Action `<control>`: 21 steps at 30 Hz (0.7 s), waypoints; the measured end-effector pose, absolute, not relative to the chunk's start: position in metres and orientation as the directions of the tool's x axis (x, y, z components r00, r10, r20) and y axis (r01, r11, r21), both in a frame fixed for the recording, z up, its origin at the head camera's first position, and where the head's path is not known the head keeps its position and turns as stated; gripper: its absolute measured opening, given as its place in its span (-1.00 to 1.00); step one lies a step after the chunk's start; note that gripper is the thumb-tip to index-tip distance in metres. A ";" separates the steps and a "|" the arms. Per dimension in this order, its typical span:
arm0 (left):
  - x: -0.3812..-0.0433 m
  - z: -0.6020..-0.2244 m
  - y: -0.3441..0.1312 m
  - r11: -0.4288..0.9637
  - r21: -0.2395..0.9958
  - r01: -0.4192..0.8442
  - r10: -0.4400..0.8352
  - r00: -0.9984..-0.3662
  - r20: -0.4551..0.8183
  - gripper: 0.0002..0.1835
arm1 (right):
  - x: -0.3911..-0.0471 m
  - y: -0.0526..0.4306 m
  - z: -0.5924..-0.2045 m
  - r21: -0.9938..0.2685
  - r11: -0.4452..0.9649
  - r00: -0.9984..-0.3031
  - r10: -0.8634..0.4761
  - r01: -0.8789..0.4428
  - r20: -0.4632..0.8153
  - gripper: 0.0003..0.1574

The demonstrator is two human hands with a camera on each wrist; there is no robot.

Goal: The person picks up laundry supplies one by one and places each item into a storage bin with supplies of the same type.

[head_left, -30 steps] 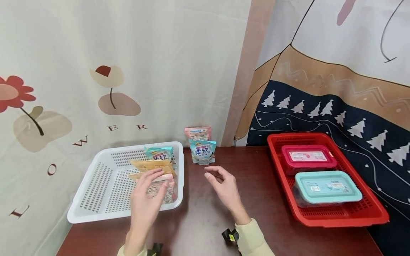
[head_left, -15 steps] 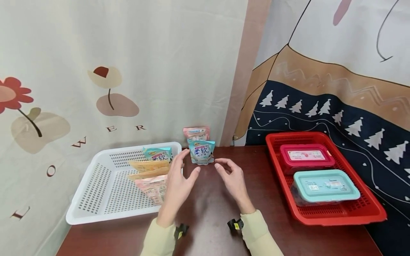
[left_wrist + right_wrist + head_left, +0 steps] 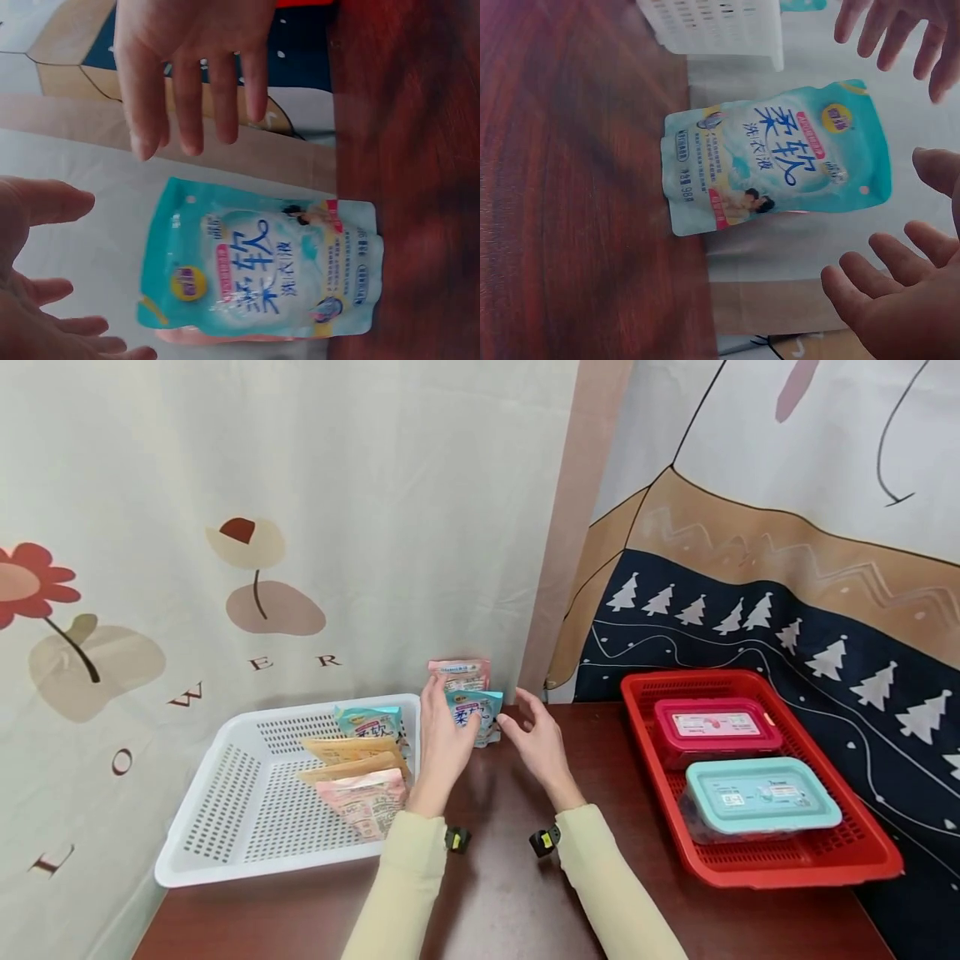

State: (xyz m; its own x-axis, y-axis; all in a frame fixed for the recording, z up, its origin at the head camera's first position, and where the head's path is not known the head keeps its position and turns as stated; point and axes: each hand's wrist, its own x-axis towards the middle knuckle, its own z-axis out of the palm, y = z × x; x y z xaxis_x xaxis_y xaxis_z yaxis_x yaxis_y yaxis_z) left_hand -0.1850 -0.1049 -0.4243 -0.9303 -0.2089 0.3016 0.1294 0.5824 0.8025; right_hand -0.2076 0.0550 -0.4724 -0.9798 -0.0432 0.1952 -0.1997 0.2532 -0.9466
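Note:
A teal laundry detergent pouch (image 3: 483, 710) stands upright on the dark wooden table, with a pink pouch (image 3: 463, 672) right behind it against the curtain. My left hand (image 3: 444, 727) is at the teal pouch's left side, overlapping it in the head view, fingers spread and thumb toward its front. On the other side my right hand (image 3: 538, 739) is held with relaxed fingers, thumb near the pouch's right edge. Both wrist views show the teal pouch (image 3: 262, 262) between the two hands, with a gap to the fingers of the right hand (image 3: 900, 292).
To the left is a white basket (image 3: 247, 852) with a teal pouch (image 3: 369, 723), two tan packets (image 3: 352, 748) and a pink pouch (image 3: 367, 802) along its right side. A red basket (image 3: 795, 878) on the right holds a pink-lidded box (image 3: 718, 727) and a teal-lidded box (image 3: 765, 795).
My left hand has left the pouches in the white basket and moved right and forward to the standing teal pouch. My right hand has moved forward to its other side.

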 end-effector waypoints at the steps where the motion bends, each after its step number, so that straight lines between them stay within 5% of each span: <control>1: -0.188 -0.425 -0.104 0.579 0.806 0.122 -0.218 -0.930 0.297 -0.16 | -0.210 0.054 -0.472 -0.946 0.259 -0.981 -0.048 -0.194 0.188 -0.23; 14: -0.217 -0.445 -0.097 0.385 0.923 -0.022 -0.389 -0.911 0.140 -0.09 | -0.236 0.036 -0.478 -0.936 0.312 -0.983 -0.126 -0.166 0.132 -0.23; 21: -0.219 -0.458 -0.095 0.168 0.985 -0.033 -0.445 -0.894 0.046 -0.32 | -0.240 0.035 -0.481 -0.936 0.304 -0.982 -0.112 -0.177 0.149 -0.55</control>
